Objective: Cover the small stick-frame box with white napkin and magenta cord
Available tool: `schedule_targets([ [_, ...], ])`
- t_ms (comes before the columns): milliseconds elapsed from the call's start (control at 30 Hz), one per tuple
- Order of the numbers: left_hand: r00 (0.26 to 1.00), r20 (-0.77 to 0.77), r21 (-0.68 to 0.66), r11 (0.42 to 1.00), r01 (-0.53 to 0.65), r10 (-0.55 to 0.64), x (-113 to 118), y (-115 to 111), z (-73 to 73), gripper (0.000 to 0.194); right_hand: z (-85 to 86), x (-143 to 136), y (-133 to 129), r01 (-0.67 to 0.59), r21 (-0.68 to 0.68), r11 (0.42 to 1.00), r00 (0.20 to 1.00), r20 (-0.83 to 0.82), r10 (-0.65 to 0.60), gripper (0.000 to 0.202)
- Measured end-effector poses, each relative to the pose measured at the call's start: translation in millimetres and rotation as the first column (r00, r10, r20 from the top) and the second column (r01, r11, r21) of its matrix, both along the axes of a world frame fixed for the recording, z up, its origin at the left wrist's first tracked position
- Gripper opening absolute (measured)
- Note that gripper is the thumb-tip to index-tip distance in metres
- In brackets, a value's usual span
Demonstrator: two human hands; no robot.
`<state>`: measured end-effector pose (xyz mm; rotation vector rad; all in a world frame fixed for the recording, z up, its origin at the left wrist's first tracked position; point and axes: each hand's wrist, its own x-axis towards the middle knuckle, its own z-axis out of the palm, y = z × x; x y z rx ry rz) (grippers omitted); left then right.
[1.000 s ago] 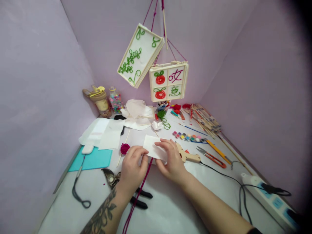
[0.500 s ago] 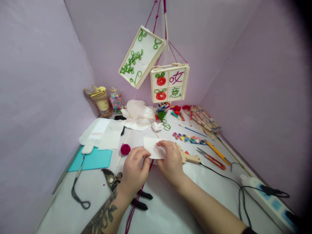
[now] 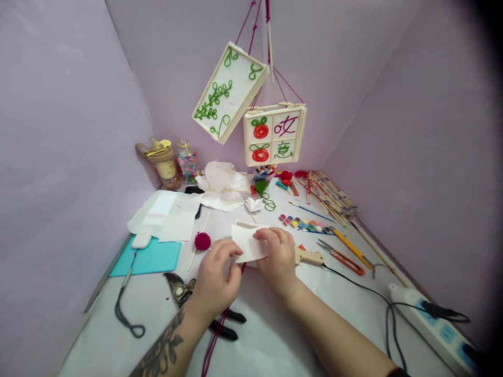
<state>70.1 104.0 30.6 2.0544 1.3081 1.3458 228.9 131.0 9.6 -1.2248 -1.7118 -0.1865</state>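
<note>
A small white paper piece point(image 3: 247, 245) is held between both hands over the middle of the table. My right hand point(image 3: 277, 257) grips its right side, with curled fingers on its face. At its lower left edge, my left hand point(image 3: 218, 272) touches the paper with the fingertips, the thumb apart below. Part of a thin wooden edge shows behind the paper's top. Magenta yarn strands point(image 3: 214, 343) run from under the paper toward the front edge. A magenta yarn ball point(image 3: 202, 241) lies left of the paper, beside a thin stick.
Pruning shears point(image 3: 181, 289) lie partly under my left forearm. To the right are a corded glue gun point(image 3: 310, 257), red-handled snips point(image 3: 341, 257), a paint palette point(image 3: 304, 224) and a power strip point(image 3: 436, 324). Two decorated frames point(image 3: 231, 94) hang above the back.
The paper has tilted and come slightly nearer, showing a wooden edge behind it. My left thumb has moved away from the fingers and down from the paper.
</note>
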Motion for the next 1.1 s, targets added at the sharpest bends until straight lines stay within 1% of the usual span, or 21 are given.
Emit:
schedule_targets([
  [33, 0.998, 0.054, -0.111, 0.994, -0.018, 0.024, -0.4, -1.3, 2.0, 0.010, 0.8, 2.1, -0.7, 0.001, 0.040, 0.999, 1.000, -0.017, 0.000, 0.027],
  [67, 0.992, 0.119, -0.251, 0.968, -0.013, 0.044, -0.6, -3.0, 4.3, 0.002, 2.0, 4.6, -2.1, -0.007, 0.082, 0.997, 0.999, -0.037, 0.010, 0.028],
  [100, 0.981, 0.189, -0.396, 0.918, 0.028, 0.052, -0.5, -5.1, 6.9, 0.010, 3.3, 7.2, -4.3, -0.025, 0.122, 0.992, 0.998, -0.057, 0.032, 0.032],
  [133, 0.964, 0.260, -0.515, 0.852, 0.095, 0.050, 0.0, -7.5, 9.4, 0.022, 4.5, 10.0, -7.3, -0.054, 0.159, 0.986, 0.996, -0.068, 0.065, 0.038],
  [167, 0.942, 0.335, -0.589, 0.788, 0.182, 0.033, 0.9, -10.3, 12.0, 0.032, 5.4, 12.9, -10.9, -0.085, 0.201, 0.976, 0.993, -0.066, 0.100, 0.042],
  [200, 0.909, 0.418, -0.614, 0.740, 0.274, 0.010, 2.3, -13.5, 14.3, 0.042, 6.0, 15.8, -15.1, -0.115, 0.246, 0.963, 0.990, -0.047, 0.131, 0.044],
  [233, 0.861, 0.508, -0.603, 0.711, 0.362, -0.007, 4.1, -16.9, 16.5, 0.051, 6.2, 18.6, -19.4, -0.146, 0.291, 0.945, 0.988, -0.008, 0.155, 0.042],
  [267, 0.797, 0.604, -0.569, 0.694, 0.441, -0.011, 6.3, -20.3, 18.4, 0.058, 6.3, 21.1, -23.5, -0.181, 0.330, 0.926, 0.983, 0.049, 0.174, 0.037],
  [300, 0.716, 0.698, -0.523, 0.680, 0.514, -0.004, 8.6, -23.5, 19.9, 0.064, 6.2, 23.3, -27.3, -0.217, 0.356, 0.909, 0.976, 0.112, 0.189, 0.030],
  [367, 0.556, 0.830, -0.442, 0.646, 0.622, 0.033, 12.8, -28.2, 21.9, 0.071, 5.7, 26.1, -32.7, -0.289, 0.370, 0.883, 0.950, 0.227, 0.216, 0.021],
  [400, 0.514, 0.855, -0.433, 0.636, 0.639, 0.067, 14.4, -29.4, 22.1, 0.070, 5.1, 26.9, -34.3, -0.317, 0.360, 0.878, 0.937, 0.265, 0.230, 0.019],
  [433, 0.507, 0.856, -0.450, 0.634, 0.629, 0.104, 15.4, -29.9, 21.8, 0.066, 4.1, 27.3, -35.3, -0.336, 0.344, 0.877, 0.927, 0.286, 0.243, 0.019],
  [500, 0.554, 0.815, -0.517, 0.645, 0.563, 0.169, 16.3, -29.2, 19.8, 0.054, -0.4, 28.0, -35.9, -0.353, 0.300, 0.886, 0.920, 0.286, 0.269, 0.021],
  [567, 0.591, 0.773, -0.571, 0.660, 0.489, 0.231, 16.8, -27.6, 17.0, 0.050, -8.0, 29.4, -35.7, -0.369, 0.222, 0.903, 0.916, 0.249, 0.313, 0.027],
  [667, 0.579, 0.755, -0.602, 0.676, 0.425, 0.309, 19.0, -26.1, 13.8, 0.061, -19.9, 32.9, -35.5, -0.386, 0.136, 0.913, 0.912, 0.207, 0.354, 0.036],
  [733, 0.583, 0.744, -0.609, 0.690, 0.392, 0.325, 21.2, -26.1, 13.3, 0.074, -23.0, 34.1, -35.7, -0.366, 0.151, 0.919, 0.917, 0.227, 0.328, 0.036],
  [833, 0.625, 0.715, -0.611, 0.716, 0.339, 0.313, 23.5, -26.6, 13.1, 0.085, -17.6, 32.6, -36.6, -0.337, 0.209, 0.918, 0.924, 0.261, 0.280, 0.031],
  [967, 0.674, 0.675, -0.614, 0.736, 0.285, 0.302, 23.5, -25.3, 11.5, 0.089, -6.0, 29.0, -37.0, -0.356, 0.277, 0.893, 0.915, 0.296, 0.273, 0.025],
  [1033, 0.676, 0.672, -0.612, 0.741, 0.276, 0.303, 22.6, -23.7, 10.7, 0.088, -4.0, 28.7, -36.2, -0.358, 0.278, 0.891, 0.910, 0.317, 0.267, 0.025],
  [1100, 0.668, 0.677, -0.611, 0.742, 0.275, 0.310, 21.1, -21.8, 10.4, 0.086, -4.3, 29.2, -34.9, -0.374, 0.256, 0.891, 0.907, 0.302, 0.294, 0.026],
])
